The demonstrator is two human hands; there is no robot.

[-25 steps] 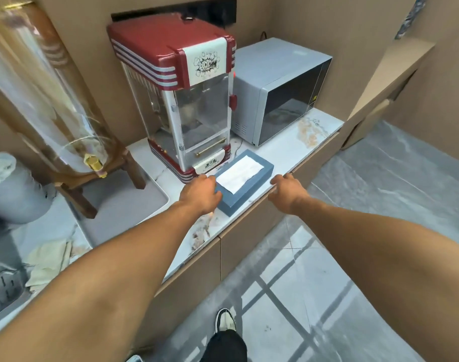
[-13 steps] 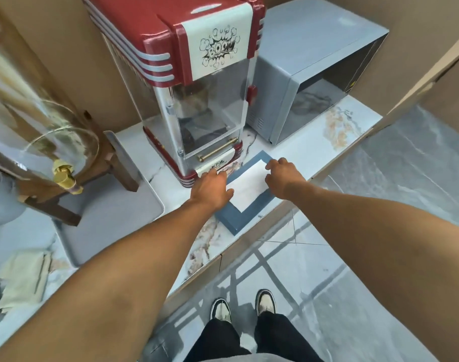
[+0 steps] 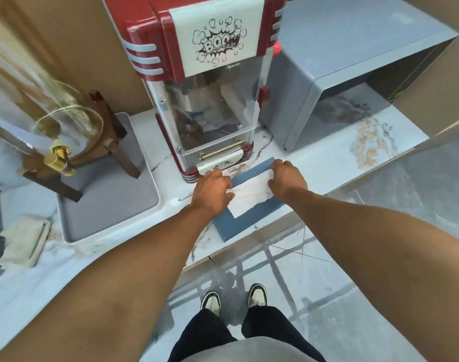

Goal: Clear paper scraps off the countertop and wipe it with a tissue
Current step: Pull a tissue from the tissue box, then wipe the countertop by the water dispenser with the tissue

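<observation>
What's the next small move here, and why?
Probably lift the tissue up out of the blue box: both the left hand and the right hand are already on its ends, and wiping needs it free.

Popcorn machine point(image 3: 204, 82) top cropped; glass dispenser point(image 3: 40, 105) blurred, cut at left edge.

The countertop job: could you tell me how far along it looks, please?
Early. Nothing looks wiped yet. In hand: both the left hand and right hand are on the white tissue at the blue tissue box. Left: pulling it free, clearing any scraps and wiping the countertop.
</observation>
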